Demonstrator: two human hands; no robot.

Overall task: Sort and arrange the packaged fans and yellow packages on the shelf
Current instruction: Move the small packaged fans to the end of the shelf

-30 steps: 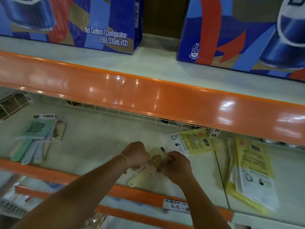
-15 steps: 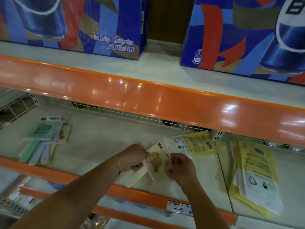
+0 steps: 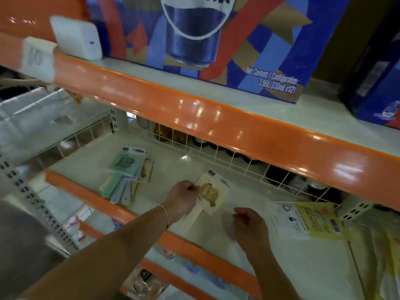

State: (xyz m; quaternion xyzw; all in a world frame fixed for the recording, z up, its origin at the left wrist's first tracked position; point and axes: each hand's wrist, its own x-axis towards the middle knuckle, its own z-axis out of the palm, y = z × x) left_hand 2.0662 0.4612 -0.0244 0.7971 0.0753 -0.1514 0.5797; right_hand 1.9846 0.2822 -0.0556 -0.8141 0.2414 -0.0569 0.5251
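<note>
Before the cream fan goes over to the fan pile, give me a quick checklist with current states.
1. Left hand grips the cream fan at its left edge: ok.
2. Right hand off the fan, fingers curled, holding nothing: ok.
3. Fan pile in view to the left on the same shelf: ok.
4. Shelf between fan and pile free of items: ok.
5. Pile squared up: not ok, handles splay out.
6. Yellow package stays apart from the fans, right of the right hand: ok.
</note>
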